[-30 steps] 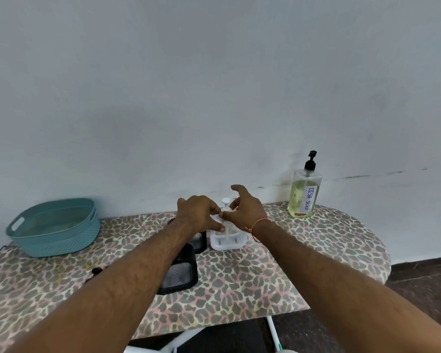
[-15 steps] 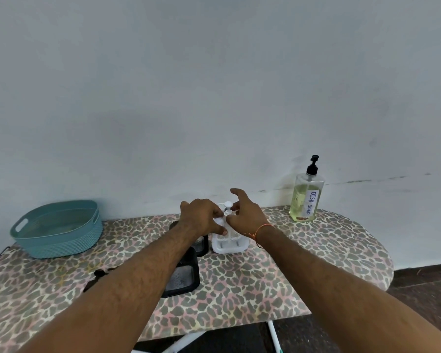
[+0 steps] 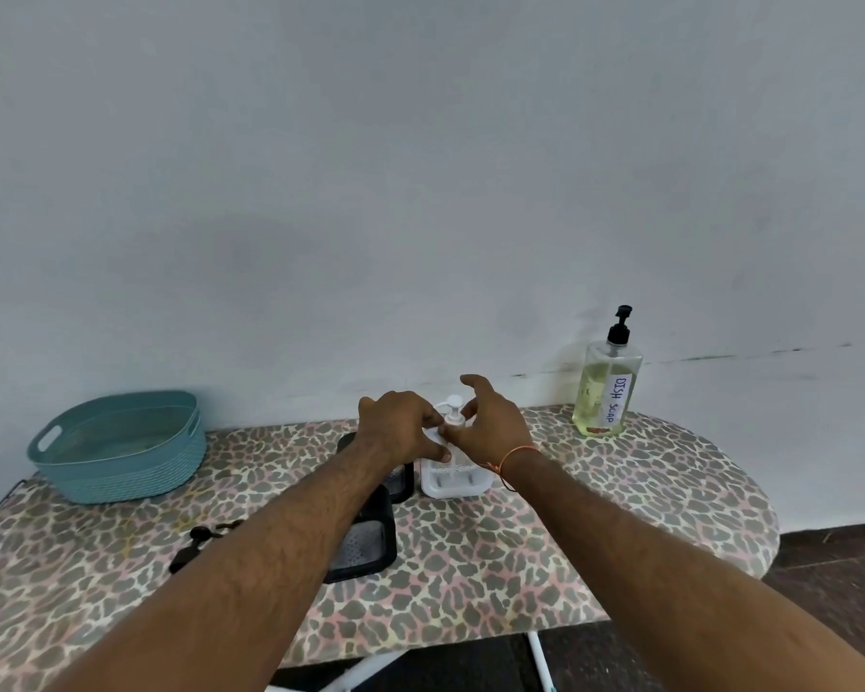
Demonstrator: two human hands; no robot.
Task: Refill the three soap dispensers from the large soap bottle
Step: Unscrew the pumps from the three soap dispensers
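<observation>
Nearest me, both bare forearms reach away over the table (image 3: 595, 531), an oval board covered in leopard-print fabric on a white metal frame. Under the left forearm sits a black dispenser (image 3: 365, 541), a shallow rectangular tray with a mesh-textured inset; a second black dispenser (image 3: 401, 479) shows only partly behind it. To their left lies a small black pump head (image 3: 191, 546), loose on the fabric.

At mid-table stands the white dispenser (image 3: 454, 479), a ribbed plastic box with a white pump nozzle on top. My left hand (image 3: 403, 427) is curled onto its left upper side, fingers pressed against the plastic. My right hand (image 3: 490, 427) grips near the pump collar, with the index finger raised free; an orange thread circles that wrist.

Far left, a teal oval basket (image 3: 116, 449) with ribbed walls and a cut-out handle. Far right, upright near the wall, the large soap bottle (image 3: 605, 392): clear, roughly half filled with yellow liquid, black pump, handwritten label "DISH SOAP".
</observation>
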